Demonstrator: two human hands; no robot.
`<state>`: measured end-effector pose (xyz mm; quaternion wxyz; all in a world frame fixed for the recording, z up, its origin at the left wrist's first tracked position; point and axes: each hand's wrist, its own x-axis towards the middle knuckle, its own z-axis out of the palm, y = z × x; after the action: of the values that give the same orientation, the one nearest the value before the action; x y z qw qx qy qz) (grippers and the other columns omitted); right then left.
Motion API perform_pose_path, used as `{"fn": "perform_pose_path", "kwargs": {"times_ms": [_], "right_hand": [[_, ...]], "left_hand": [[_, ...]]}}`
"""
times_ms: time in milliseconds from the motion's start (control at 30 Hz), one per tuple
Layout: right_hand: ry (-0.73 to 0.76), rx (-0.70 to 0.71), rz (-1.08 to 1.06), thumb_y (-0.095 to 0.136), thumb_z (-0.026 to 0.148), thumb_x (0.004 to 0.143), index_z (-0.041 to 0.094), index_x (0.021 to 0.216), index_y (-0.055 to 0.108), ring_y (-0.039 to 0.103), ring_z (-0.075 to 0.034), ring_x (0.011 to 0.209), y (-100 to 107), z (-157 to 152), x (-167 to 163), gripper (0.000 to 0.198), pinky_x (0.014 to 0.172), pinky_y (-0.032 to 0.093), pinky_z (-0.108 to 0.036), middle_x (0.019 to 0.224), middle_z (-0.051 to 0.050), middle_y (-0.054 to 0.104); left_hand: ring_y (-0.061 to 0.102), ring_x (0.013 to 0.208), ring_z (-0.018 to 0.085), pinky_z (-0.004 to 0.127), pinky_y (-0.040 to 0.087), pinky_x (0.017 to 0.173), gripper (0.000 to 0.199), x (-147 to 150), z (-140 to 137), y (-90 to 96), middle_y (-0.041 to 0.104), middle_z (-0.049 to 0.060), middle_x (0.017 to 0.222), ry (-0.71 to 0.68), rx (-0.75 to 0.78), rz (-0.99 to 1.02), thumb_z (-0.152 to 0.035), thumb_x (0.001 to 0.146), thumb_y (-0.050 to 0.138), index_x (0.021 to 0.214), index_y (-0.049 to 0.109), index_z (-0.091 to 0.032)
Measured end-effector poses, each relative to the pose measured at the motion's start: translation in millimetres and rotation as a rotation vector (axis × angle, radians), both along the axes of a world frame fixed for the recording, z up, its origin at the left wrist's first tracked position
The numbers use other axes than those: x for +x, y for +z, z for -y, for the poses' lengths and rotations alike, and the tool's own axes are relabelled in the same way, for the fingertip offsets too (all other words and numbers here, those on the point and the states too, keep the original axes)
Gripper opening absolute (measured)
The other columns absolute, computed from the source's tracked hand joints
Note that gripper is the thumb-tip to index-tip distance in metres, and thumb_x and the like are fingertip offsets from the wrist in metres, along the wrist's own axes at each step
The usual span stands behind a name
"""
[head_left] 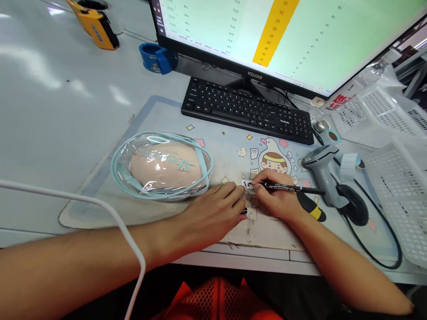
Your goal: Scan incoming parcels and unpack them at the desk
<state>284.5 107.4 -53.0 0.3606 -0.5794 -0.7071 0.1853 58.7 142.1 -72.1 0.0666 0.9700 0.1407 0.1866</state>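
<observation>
Background monitor (287,40) cropped | right hand (278,198) holds marker (283,187) | label (247,184) writing unclear

LH (223,202) palm-dn, RH (276,194) in pinch

A black keyboard (247,109) lies before a lit monitor (227,26).

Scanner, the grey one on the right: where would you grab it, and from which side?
Probably by the scanner's slim grey handle, below its wider head, reaching from above. A white basket stands to its right, while the marker in the right hand points at the handle from the left.
</observation>
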Motion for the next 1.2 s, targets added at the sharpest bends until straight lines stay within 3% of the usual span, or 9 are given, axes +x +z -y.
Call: {"fn": "perform_pose_path", "kwargs": {"times_ms": [167,367,500,667,900,967,1067,1133,1200], "right_hand": [[0.110,-0.080,-0.271,0.066,0.022,0.089,0.023,0.092,0.077,0.065,-0.018,0.074,15,12,11,0.011,0.069,0.050,-0.031,0.081,-0.002,0.073],[0.278,-0.178,-0.628,0.053,0.042,0.101,0.021,0.091,0.083,0.056,-0.019,0.066,19,28,12,0.037,0.058,0.041,-0.033,0.081,-0.007,0.072],[0.290,-0.248,-0.610,0.046,0.051,0.104,0.019,0.089,0.080,0.056,-0.018,0.065,15,32,2,0.049,0.059,0.043,-0.033,0.082,-0.007,0.071],[0.214,-0.222,-0.442,0.040,0.061,0.107,0.022,0.121,0.064,0.059,-0.019,0.074,9,35,-21,0.048,0.072,0.050,-0.034,0.081,-0.001,0.063],[0.375,-0.074,-0.246,0.031,0.055,0.110,0.021,0.124,0.066,0.066,-0.024,0.115,9,23,-43,0.052,0.103,0.051,-0.041,0.121,-0.010,0.072],[0.278,0.008,-0.279,0.036,0.056,0.107,0.020,0.116,0.069,0.067,-0.025,0.114,13,11,-31,0.049,0.101,0.053,-0.041,0.119,-0.011,0.073],[-0.153,0.073,-0.307,0.041,0.059,0.103,0.017,0.110,0.067,0.070,-0.025,0.091,26,-12,5,0.050,0.087,0.056,-0.041,0.100,-0.012,0.074],[-0.386,-0.011,-0.133,0.054,0.062,0.097,0.014,0.118,0.066,0.070,-0.028,0.085,36,-24,32,0.054,0.083,0.055,-0.043,0.092,-0.013,0.074],[-0.463,-0.089,0.159,0.069,0.058,0.090,0.011,0.127,0.066,0.070,-0.034,0.099,45,-28,54,0.060,0.091,0.053,-0.047,0.106,-0.019,0.075]], "left_hand": [[0.065,0.111,0.028,0.042,0.056,0.093,0.025,1,-3,3.0,0.066,0.017,0.128,0.035,-0.057,0.082,-0.034,0.110,0.053,0.108,0.064,-0.012],[0.066,0.102,0.026,0.038,0.057,0.084,0.039,0,-2,10.3,0.069,0.013,0.109,0.037,-0.075,0.099,-0.038,0.115,0.036,0.103,0.064,-0.013],[0.067,0.089,0.023,0.034,0.056,0.075,0.042,1,-2,13.3,0.070,0.009,0.098,0.011,-0.055,0.109,-0.039,0.116,0.031,0.102,0.062,-0.015],[0.069,0.071,0.018,0.029,0.051,0.063,0.040,0,-1,7.9,0.071,0.006,0.082,-0.051,0.087,0.232,-0.038,0.116,0.029,0.107,0.061,-0.014],[0.071,0.063,0.018,0.028,0.050,0.056,0.045,7,-3,0.3,0.073,0.007,0.075,-0.027,0.269,0.362,-0.036,0.116,0.030,0.097,0.064,-0.014],[0.073,0.065,0.019,0.028,0.050,0.057,0.050,10,-6,8.9,0.075,0.008,0.079,0.045,0.251,0.383,-0.047,0.115,0.032,0.106,0.067,-0.013],[0.071,0.064,0.019,0.029,0.050,0.060,0.055,1,-14,30.9,0.074,0.006,0.076,0.164,0.175,0.408,-0.059,0.111,0.041,0.112,0.069,-0.012],[0.070,0.069,0.019,0.031,0.052,0.066,0.051,-16,-21,48.2,0.073,0.005,0.076,0.218,0.132,0.445,-0.057,0.111,0.044,0.108,0.070,-0.014],[0.072,0.082,0.022,0.034,0.054,0.078,0.049,-40,-26,63.8,0.075,0.008,0.085,0.253,0.096,0.468,-0.057,0.109,0.046,0.106,0.070,-0.015]]}}
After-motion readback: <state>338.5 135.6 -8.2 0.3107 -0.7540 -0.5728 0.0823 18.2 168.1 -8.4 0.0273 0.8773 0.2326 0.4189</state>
